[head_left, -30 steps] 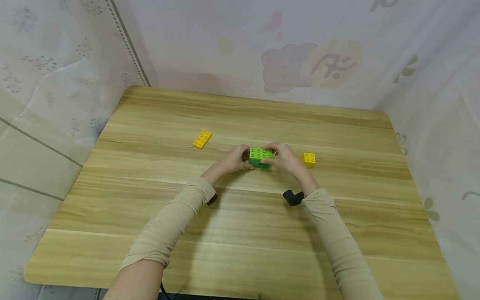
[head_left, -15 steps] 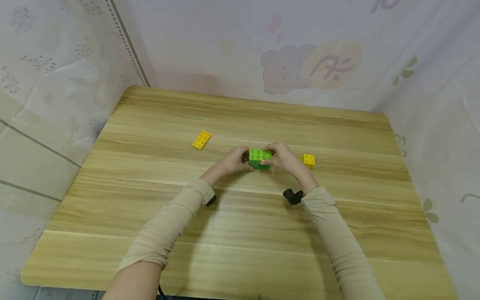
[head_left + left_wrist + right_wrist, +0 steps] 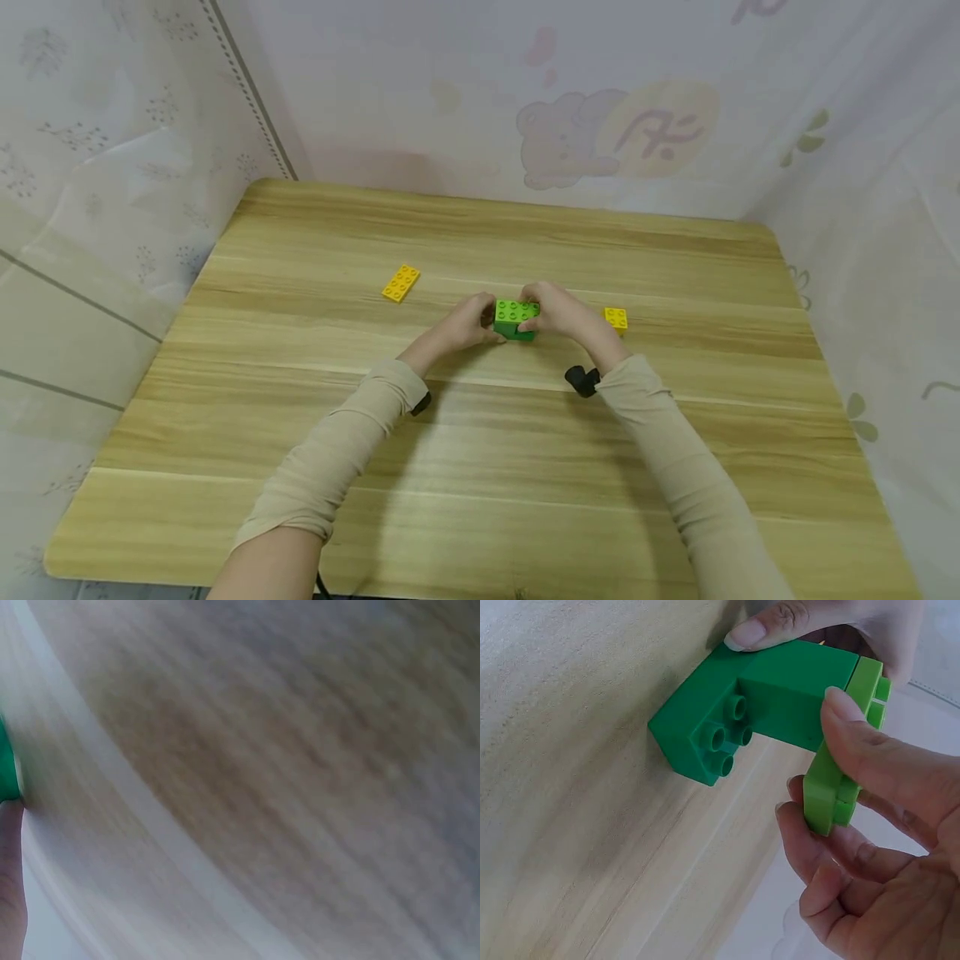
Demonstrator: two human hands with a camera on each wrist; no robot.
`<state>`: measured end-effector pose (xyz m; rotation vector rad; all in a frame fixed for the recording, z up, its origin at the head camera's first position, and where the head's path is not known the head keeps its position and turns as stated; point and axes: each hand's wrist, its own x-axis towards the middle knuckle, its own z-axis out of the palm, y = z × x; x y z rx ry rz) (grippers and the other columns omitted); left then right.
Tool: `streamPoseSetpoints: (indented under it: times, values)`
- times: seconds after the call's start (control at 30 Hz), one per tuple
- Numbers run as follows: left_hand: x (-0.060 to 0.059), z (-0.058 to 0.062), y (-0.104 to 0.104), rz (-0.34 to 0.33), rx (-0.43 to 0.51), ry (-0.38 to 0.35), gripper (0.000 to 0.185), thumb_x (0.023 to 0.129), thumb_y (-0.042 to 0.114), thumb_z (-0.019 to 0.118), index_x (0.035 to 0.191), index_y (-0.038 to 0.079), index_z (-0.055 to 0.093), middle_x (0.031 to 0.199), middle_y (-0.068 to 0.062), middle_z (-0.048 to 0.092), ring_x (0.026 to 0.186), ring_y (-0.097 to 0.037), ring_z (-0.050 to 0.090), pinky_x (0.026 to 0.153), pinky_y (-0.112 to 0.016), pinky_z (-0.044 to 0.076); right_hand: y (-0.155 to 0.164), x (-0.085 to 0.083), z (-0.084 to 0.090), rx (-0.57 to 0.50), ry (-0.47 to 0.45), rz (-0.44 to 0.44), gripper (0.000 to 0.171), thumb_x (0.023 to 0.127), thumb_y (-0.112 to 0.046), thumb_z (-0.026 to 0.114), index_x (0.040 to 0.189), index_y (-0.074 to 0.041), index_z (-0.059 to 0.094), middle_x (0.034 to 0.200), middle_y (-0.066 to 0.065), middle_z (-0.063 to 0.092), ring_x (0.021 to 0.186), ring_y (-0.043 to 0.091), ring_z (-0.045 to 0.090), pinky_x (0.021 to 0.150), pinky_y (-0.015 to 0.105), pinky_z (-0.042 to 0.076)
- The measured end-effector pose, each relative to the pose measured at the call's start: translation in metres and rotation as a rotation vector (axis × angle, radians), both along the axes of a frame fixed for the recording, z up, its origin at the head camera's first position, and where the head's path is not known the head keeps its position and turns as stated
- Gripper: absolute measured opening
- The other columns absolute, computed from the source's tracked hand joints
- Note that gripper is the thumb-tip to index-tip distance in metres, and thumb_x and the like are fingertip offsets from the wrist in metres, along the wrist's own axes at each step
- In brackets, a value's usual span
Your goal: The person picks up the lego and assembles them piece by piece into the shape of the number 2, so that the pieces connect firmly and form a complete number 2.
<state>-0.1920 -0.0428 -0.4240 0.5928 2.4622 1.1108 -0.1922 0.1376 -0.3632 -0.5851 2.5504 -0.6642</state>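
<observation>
A dark green brick stack (image 3: 514,330) with a light green plate (image 3: 513,311) on top sits mid-table between both hands. My left hand (image 3: 486,322) grips the stack's left end. My right hand (image 3: 534,313) pinches the right end. In the right wrist view, the right hand (image 3: 817,750) holds the light green plate (image 3: 838,774) between thumb and fingers against the dark green bricks (image 3: 772,697), and another fingertip (image 3: 757,631) presses on their far side. The left wrist view is blurred, showing only a green sliver (image 3: 6,766) and one finger (image 3: 9,885).
A flat yellow plate (image 3: 401,283) lies to the left of the hands. A small yellow brick (image 3: 616,317) sits just right of my right hand. The wooden table (image 3: 480,467) is walled by patterned curtains at the back and on both sides.
Both hands stay on the green bricks at the same spot. My right hand has closed in a little further over the right end of the stack.
</observation>
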Motion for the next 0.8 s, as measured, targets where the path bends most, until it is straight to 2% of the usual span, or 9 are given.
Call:
streamPoseSetpoints:
  times: [0.23,0.5,0.67,0.8]
  values:
    - [0.001,-0.001,0.001,0.004,-0.003,-0.015,0.045,0.075,0.007,0.074,0.112,-0.005,0.051,0.110,-0.017,0.057,0.101,-0.026,0.056,0.091,-0.034,0.048,0.001,0.000,0.000,-0.002,-0.010,-0.007,0.037,0.079,-0.014,0.071,0.109,0.003,0.059,0.113,0.020,0.060,0.097,0.027,0.056,0.085,0.038,0.048]
    - [0.001,0.002,0.001,0.011,-0.009,-0.033,0.044,0.075,0.007,0.074,0.111,-0.005,0.051,0.110,-0.018,0.057,0.101,-0.026,0.055,0.092,-0.034,0.047,-0.001,0.000,-0.001,-0.011,-0.027,-0.040,0.038,0.079,-0.014,0.071,0.110,0.003,0.057,0.115,0.020,0.059,0.101,0.028,0.056,0.088,0.039,0.047]
    - [0.002,0.004,0.001,0.017,-0.021,-0.035,0.045,0.075,0.008,0.073,0.112,-0.004,0.051,0.111,-0.017,0.057,0.103,-0.027,0.055,0.093,-0.034,0.047,0.005,0.004,-0.013,-0.071,0.003,-0.061,0.042,0.081,-0.018,0.069,0.115,0.002,0.055,0.115,0.017,0.059,0.100,0.026,0.055,0.089,0.039,0.047]
    - [0.004,0.005,0.003,0.015,-0.033,-0.032,0.046,0.076,0.008,0.073,0.114,-0.005,0.050,0.111,-0.018,0.056,0.103,-0.027,0.054,0.093,-0.035,0.046,0.014,0.012,-0.025,-0.119,0.018,-0.102,0.056,0.081,-0.024,0.069,0.128,-0.002,0.047,0.125,0.015,0.052,0.112,0.029,0.051,0.096,0.043,0.043]
